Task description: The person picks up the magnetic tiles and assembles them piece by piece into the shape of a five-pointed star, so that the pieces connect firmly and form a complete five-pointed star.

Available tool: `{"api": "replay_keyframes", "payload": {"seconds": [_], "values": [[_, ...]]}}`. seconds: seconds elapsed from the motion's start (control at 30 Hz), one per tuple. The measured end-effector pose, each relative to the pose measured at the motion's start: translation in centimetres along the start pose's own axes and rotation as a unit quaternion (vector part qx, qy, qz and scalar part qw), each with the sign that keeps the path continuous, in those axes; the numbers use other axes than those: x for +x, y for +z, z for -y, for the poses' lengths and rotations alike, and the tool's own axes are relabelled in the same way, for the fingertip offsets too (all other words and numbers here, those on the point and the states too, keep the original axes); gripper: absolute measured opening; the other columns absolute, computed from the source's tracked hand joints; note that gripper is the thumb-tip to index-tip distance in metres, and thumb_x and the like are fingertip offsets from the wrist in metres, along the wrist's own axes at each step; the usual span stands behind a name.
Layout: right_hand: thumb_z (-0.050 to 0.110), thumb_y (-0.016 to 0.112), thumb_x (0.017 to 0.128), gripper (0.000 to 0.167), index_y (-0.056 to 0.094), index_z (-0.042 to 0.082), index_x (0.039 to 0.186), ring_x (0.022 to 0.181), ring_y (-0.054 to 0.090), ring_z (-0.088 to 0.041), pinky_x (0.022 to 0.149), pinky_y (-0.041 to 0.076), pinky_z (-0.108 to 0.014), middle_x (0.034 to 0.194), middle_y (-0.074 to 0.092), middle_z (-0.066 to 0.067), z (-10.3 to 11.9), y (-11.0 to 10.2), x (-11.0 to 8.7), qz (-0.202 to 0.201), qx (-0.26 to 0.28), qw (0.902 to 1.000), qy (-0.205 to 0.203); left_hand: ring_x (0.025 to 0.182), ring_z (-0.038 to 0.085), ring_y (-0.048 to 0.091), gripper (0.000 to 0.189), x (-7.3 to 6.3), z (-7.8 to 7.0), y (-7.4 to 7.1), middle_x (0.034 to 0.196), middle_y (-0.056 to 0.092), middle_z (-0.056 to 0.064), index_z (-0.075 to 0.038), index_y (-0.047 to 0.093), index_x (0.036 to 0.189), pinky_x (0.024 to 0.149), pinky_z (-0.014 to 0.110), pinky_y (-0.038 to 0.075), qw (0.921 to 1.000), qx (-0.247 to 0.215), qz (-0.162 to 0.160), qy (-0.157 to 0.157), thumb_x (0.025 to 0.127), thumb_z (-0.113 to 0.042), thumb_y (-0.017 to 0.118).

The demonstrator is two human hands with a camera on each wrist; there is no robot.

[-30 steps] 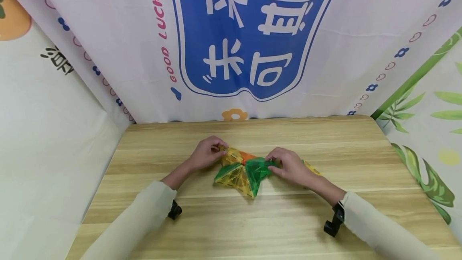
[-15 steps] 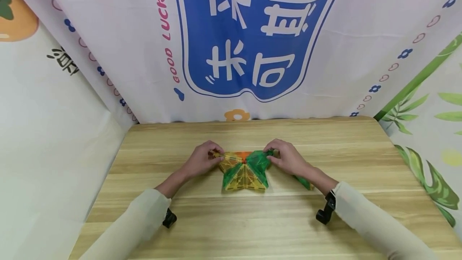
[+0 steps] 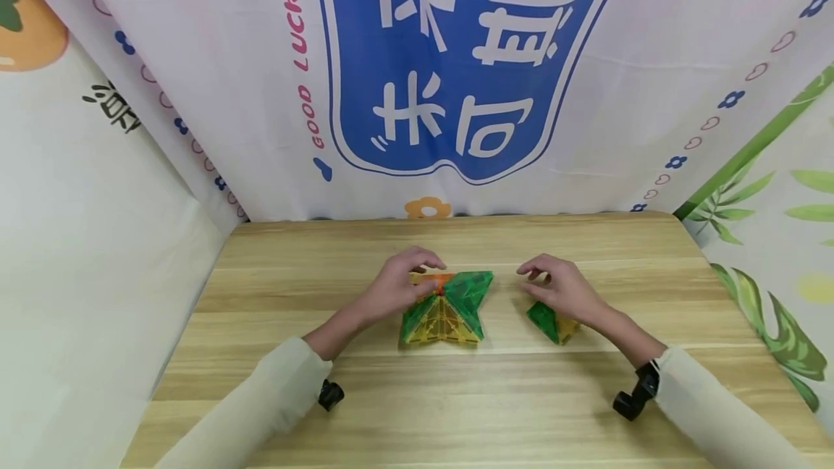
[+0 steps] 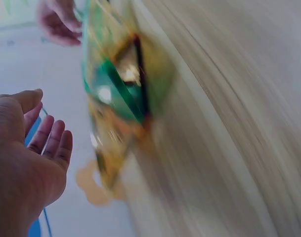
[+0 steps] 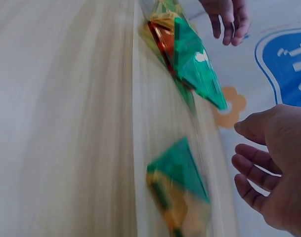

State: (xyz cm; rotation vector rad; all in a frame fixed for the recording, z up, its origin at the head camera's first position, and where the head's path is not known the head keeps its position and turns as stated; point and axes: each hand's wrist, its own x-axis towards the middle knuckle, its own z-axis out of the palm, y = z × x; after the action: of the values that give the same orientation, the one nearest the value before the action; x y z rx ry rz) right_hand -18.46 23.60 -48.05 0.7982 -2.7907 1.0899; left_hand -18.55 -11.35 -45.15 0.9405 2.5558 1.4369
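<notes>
A star-like build of see-through magnetic tiles (image 3: 464, 295), in green, yellow and orange, rests on the wooden table. My left hand (image 3: 391, 288) hovers over its left side and covers part of it in the head view. In the left wrist view the fingers (image 4: 46, 138) are parted and apart from the blurred tiles (image 4: 118, 94). Right of the build, a smaller green and yellow tile piece (image 3: 544, 320) lies on the table. Above and behind that piece is my right hand (image 3: 563, 288), loosely curved. The right wrist view shows its fingers (image 5: 254, 168) touching neither the small piece (image 5: 177, 170) nor the build.
The wooden table (image 3: 391, 411) ends at a printed cloth backdrop (image 3: 260, 165) with a blue panel. Cloth walls (image 3: 98, 273) flank it on both sides. A small black camera (image 3: 331, 395) sits on the left wrist, and another black camera (image 3: 630, 404) on the right.
Both hands have let go of the tile build. The right hand has moved away to the right, the left hand inward over the build. The build turned slightly and now lies still.
</notes>
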Motion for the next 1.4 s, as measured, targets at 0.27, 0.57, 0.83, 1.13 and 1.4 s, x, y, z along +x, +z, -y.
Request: {"api": "replay_keyframes", "payload": {"seconds": [0.27,0.57,0.83,1.13,1.4], "values": [[0.007,0.078,0.096,0.024,0.074,0.001,0.120,0.098,0.069,-0.025,0.078,0.059,-0.034,0.113,0.075,-0.012,-1.3,-2.2,-3.3,0.009,-0.005,0.9988,0.049,0.120,0.038,0.066,0.032,1.8,-3.8,3.8,0.133,0.067,0.017,0.000,0.070,0.129,0.102,0.051,0.057,0.9976,-0.031,0.062,0.004,0.098,-0.004,0.075],[0.012,0.089,0.087,0.035,0.076,0.000,0.116,0.094,0.067,-0.025,0.073,0.057,-0.030,0.109,0.076,-0.010,-2.3,-3.3,-5.9,0.003,-0.028,0.9970,0.072,0.129,0.029,0.065,0.042,3.2,-5.7,8.1,0.143,0.065,0.010,-0.004,0.064,0.142,0.106,0.031,0.054,0.9922,-0.029,0.113,-0.043,0.101,-0.011,0.073],[0.021,0.096,0.078,0.050,0.075,-0.001,0.117,0.094,0.069,-0.022,0.072,0.054,-0.026,0.107,0.076,-0.009,-2.7,-2.8,-7.2,0.007,-0.049,0.9927,0.111,0.135,0.025,0.061,0.051,4.5,-6.3,10.9,0.151,0.061,0.010,-0.004,0.059,0.150,0.104,0.023,0.053,0.9836,-0.053,0.140,-0.100,0.101,-0.012,0.073],[0.023,0.099,0.075,0.058,0.073,-0.001,0.121,0.093,0.065,-0.021,0.071,0.051,-0.024,0.107,0.073,-0.009,-2.5,-1.7,-8.1,-0.016,-0.028,0.9922,0.120,0.137,0.025,0.060,0.065,6.0,-5.7,13.1,0.152,0.060,0.013,-0.002,0.055,0.152,0.107,0.023,0.050,0.9756,-0.028,0.166,-0.140,0.093,-0.010,0.082],[0.020,0.097,0.077,0.055,0.073,-0.001,0.122,0.095,0.067,-0.022,0.073,0.055,-0.024,0.107,0.075,-0.008,-2.3,-1.4,-8.2,-0.022,-0.011,0.9928,0.118,0.137,0.022,0.059,0.073,6.4,-5.7,13.9,0.147,0.063,0.015,-0.001,0.051,0.154,0.108,0.022,0.047,0.9695,-0.025,0.186,-0.158,0.089,-0.010,0.085]]}}
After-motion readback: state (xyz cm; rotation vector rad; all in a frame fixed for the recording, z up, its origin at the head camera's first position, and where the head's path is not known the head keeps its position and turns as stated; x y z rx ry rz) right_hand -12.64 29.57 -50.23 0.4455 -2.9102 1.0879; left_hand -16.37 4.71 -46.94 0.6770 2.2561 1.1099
